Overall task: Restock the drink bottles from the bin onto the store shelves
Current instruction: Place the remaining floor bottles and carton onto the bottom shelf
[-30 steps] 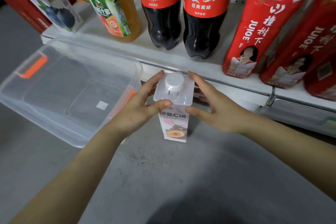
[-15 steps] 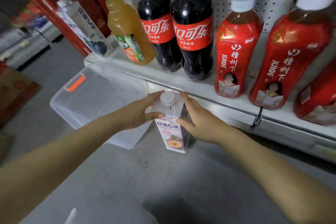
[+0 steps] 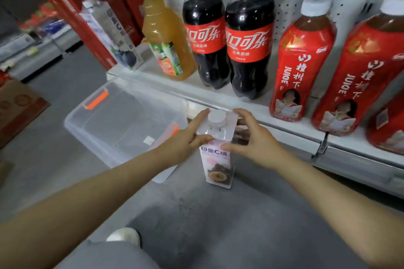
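Upright, the juice bottle [image 3: 217, 159] has its long axis vertical, cap topmost. The left hand [image 3: 185, 144] and right hand [image 3: 255, 144] clasp its shoulders, fingers curled round. Its body extends below the grip, with the bin [image 3: 91, 120] just left.

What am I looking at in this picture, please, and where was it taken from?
There is no machine here: a person works with bare hands. The one picture comes from a camera worn on their head, looking forward and down. The left hand and right hand grip the top of an upright, white-capped carton at floor level, beside a clear bin. On the shelf behind stand an orange juice bottle, two cola bottles and red juice bottles.
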The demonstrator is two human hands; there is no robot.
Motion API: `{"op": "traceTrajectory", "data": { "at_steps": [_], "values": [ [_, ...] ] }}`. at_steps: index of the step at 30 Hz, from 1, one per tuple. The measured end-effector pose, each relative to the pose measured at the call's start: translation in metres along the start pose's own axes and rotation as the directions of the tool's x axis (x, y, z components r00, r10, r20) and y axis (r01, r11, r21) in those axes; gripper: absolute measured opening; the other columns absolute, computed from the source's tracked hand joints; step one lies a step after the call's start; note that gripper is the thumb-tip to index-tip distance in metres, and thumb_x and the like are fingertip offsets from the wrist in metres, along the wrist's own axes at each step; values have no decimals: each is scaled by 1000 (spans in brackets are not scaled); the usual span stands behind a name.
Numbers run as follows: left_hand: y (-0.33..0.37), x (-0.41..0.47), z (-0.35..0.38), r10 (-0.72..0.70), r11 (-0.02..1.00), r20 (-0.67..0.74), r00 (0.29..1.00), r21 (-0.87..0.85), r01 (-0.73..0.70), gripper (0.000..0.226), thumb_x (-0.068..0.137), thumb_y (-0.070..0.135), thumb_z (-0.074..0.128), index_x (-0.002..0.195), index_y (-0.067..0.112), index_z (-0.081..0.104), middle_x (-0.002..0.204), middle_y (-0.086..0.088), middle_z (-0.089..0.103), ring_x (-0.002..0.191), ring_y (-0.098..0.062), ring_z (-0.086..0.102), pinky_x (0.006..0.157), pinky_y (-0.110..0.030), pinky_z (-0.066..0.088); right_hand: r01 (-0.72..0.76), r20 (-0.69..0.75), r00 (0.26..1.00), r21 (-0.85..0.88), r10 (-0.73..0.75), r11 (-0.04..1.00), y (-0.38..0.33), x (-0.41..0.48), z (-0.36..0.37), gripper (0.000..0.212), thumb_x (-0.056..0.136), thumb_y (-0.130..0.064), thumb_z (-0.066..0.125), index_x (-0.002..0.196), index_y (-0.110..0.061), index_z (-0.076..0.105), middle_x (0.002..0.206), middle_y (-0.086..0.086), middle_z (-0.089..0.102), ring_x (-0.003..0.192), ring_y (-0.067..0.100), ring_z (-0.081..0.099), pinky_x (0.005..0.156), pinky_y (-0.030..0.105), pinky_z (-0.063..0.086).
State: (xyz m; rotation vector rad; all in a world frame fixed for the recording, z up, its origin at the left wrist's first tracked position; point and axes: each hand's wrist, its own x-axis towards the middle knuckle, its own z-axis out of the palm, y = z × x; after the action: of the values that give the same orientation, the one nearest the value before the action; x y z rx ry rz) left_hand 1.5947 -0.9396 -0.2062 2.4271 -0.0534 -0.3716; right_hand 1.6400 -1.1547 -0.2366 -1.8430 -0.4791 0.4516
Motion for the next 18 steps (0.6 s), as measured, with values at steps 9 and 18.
{"op": "traceTrajectory", "data": {
  "at_steps": [9,18],
  "values": [
    [-4,-10,-64,85,874,-273,958,-441,-204,49,95,41,54,141,34,39,92,6,67,70,-14,66,66,-15,54,39,-176,983,-42,-46,998,-100,30,6,75,53,-51,88,120,-45,55,109,-19,65,87,-11,60,82,16,47],
    [-46,-27,-240,300,764,-474,828,-400,-506,37,85,42,45,118,33,58,81,25,69,78,2,64,69,-14,52,252,-221,934,-150,-281,956,-248,133,72,91,46,-63,86,129,-34,62,113,-17,71,106,4,66,98,29,49]
  ]
}}
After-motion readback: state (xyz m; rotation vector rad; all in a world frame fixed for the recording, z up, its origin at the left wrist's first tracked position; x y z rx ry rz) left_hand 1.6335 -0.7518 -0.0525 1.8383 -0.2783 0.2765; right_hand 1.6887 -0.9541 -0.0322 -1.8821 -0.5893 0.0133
